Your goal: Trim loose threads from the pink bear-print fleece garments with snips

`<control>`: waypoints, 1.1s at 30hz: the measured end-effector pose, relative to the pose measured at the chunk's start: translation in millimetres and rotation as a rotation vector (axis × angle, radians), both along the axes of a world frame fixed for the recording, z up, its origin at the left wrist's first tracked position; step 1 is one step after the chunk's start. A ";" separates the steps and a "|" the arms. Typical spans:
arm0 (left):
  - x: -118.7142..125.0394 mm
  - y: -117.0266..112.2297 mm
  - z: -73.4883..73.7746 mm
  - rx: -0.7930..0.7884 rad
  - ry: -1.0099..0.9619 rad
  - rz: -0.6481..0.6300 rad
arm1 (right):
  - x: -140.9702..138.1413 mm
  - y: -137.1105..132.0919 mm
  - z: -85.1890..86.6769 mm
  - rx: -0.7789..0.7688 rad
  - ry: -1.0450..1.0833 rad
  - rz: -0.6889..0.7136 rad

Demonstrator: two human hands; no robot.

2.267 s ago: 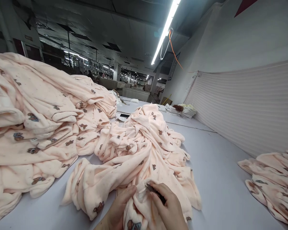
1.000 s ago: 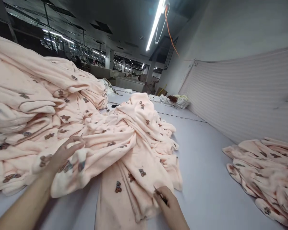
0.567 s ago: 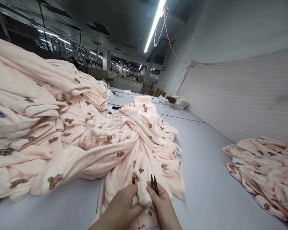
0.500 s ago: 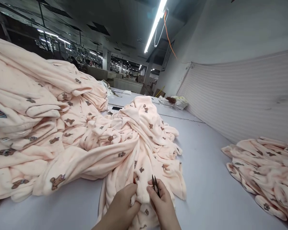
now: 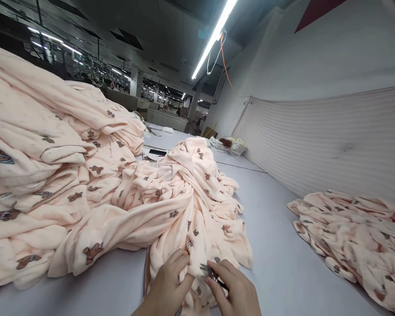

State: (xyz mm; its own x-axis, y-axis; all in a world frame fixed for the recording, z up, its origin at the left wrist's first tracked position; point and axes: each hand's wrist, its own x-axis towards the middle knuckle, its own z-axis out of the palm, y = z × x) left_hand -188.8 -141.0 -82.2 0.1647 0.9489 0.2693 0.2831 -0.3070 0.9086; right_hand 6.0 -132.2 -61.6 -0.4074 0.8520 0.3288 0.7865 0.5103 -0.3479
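A pale pink plush garment point(image 5: 204, 215) printed with brown bears lies bunched on the table before me. My left hand point(image 5: 173, 278) pinches a fold of it near the lower middle of the view. In my right hand point(image 5: 232, 285) is a small pair of dark thread snips point(image 5: 213, 277), its blades angled to the left, close beside the fold. The blade tips appear slightly apart. Whether they touch the cloth I cannot tell.
A tall heap of the same pink fabric point(image 5: 29, 145) rises at the left. Another pile point(image 5: 355, 237) lies at the right on the pale table point(image 5: 266, 210). Farther back are a dark phone-like object point(image 5: 158, 152) and stacked white cloths point(image 5: 236, 146). Striped sheeting point(image 5: 332, 136) covers the right wall.
My right hand has turned, swinging the snips from pointing up to pointing left toward the left hand's fold. The left hand keeps its grip. The camera view has shifted slightly right.
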 end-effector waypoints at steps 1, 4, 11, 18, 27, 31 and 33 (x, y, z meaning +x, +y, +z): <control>-1.9 0.3 -1.5 0.007 -0.012 -0.012 | -3.9 -0.5 3.2 -0.047 0.034 -0.015; -7.0 1.1 -4.4 0.024 -0.040 -0.029 | -13.3 -1.8 13.2 -0.164 0.081 -0.056; -8.4 0.7 -6.2 0.037 -0.048 -0.018 | -21.2 -8.0 26.1 -0.210 -0.016 -0.123; -7.8 1.4 -6.9 0.055 -0.024 -0.021 | -19.1 -2.9 17.7 -0.207 0.127 -0.176; -1.8 5.8 -13.5 0.024 -0.042 0.176 | -39.0 8.0 -33.1 -0.083 0.602 -0.200; -7.4 14.2 -14.0 -0.142 -0.220 0.260 | -32.8 20.4 -23.3 0.085 0.492 -0.264; -11.4 19.9 -8.7 -0.328 -0.361 0.052 | -28.0 31.1 -16.6 0.220 0.358 -0.262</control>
